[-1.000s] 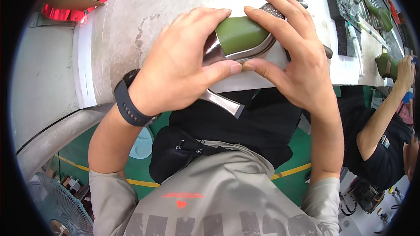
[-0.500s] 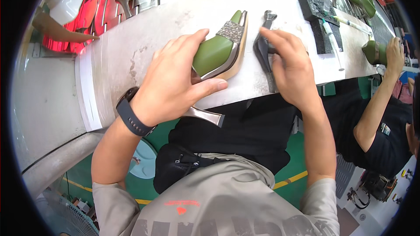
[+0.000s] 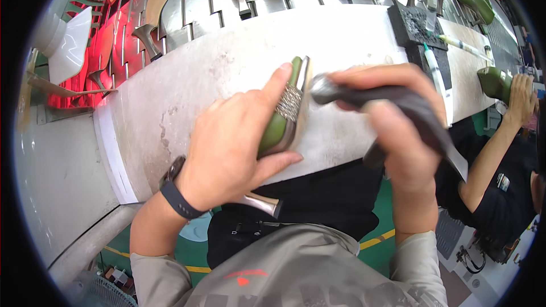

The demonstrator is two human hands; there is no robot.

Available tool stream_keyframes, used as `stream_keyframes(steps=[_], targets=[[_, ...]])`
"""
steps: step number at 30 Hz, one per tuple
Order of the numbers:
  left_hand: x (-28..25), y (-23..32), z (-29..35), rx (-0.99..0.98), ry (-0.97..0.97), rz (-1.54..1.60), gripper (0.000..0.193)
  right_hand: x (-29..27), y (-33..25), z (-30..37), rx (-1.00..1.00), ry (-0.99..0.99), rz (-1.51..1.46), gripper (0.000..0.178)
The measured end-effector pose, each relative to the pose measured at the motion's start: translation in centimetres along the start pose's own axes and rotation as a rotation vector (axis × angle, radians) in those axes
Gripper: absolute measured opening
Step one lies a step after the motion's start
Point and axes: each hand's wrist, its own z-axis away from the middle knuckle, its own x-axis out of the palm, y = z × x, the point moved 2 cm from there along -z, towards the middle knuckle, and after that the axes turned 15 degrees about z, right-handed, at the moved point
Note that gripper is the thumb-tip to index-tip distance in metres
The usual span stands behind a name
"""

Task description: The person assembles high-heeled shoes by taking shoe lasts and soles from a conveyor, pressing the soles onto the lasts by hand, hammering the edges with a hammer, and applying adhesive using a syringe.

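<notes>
A green high-heeled shoe [image 3: 274, 135] with a glittery band lies on its side over the near edge of the pale worktable. Across its upper rests my left hand [image 3: 230, 136], thumb near the sole and fingers along the green side, holding it down. Its metallic heel [image 3: 264, 204] juts out below that wrist, past the table edge. My right hand [image 3: 406, 131] is closed round a dark cobbler's hammer [image 3: 398, 99], blurred by motion. The hammer's rounded face [image 3: 324, 88] is just right of the shoe's sole edge; whether they touch I cannot tell.
Beyond the table runs a slatted metal conveyor [image 3: 196, 0] carrying several shoes. A black block [image 3: 418, 28] with syringes [image 3: 435, 71] stands at the right. A white lamp-like shade [image 3: 71, 51] is far left. A co-worker's hand [image 3: 520, 96] holds another green shoe [image 3: 495, 83].
My right hand has picked the hammer up off the table and brought its face beside the shoe. The shoe, under my left hand, sits slightly nearer and more turned onto its side.
</notes>
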Motion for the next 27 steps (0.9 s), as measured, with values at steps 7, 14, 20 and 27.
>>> stream_keyframes(steps=[7,14,20,27], targets=[[-0.1,-0.6,0.2,0.001,-0.037,0.029,0.118,1.6,-0.4,-1.6,0.333,-0.281,0.213,0.031],[-0.5,-0.4,0.3,-0.009,-0.082,0.014,0.115,1.3,1.6,-3.5,0.262,-0.208,0.251,0.031],[-0.6,-0.7,0.6,-0.003,-0.052,0.045,0.114,1.2,2.1,-4.7,0.322,-0.219,0.126,0.027],[-0.5,-0.4,1.1,0.005,-0.009,0.048,0.115,2.0,-2.1,-1.7,0.070,-0.439,0.361,0.038]])
